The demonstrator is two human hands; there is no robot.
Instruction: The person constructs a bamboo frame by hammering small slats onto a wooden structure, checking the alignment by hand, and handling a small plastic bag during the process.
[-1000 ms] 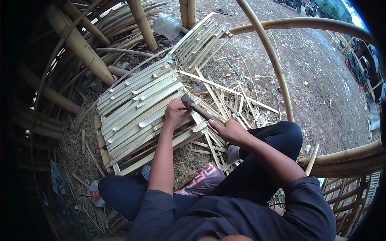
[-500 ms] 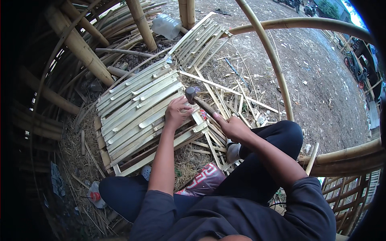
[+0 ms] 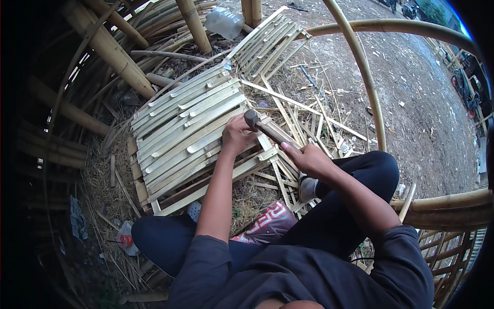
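Note:
My right hand [image 3: 312, 159] is wrapped round the wooden handle of a hammer [image 3: 274, 133]. The dark metal head hangs just above the fingertips of my left hand [image 3: 237, 136]. Those fingers are curled together at the right edge of a panel of split bamboo slats [image 3: 177, 146]; whatever is pinched there is too small or too hidden to make out. Pale slats lie side by side across the panel, several with curved, raised ends. Below my hands, a gap shows between the upper slats and the near strip.
A second slatted panel [image 3: 267, 44] lies beyond the first. Loose bamboo strips [image 3: 293, 121] are scattered to its right. A printed plastic bag [image 3: 267, 224] rests between my legs. Thick bamboo poles [image 3: 358, 67] frame the space, and a translucent plastic jug [image 3: 225, 23] lies at the back.
The whole view has shifted slightly, putting the scene further right. My left fingers have drawn together under the hammer head, which stays close above them. My right hand keeps its hold on the handle.

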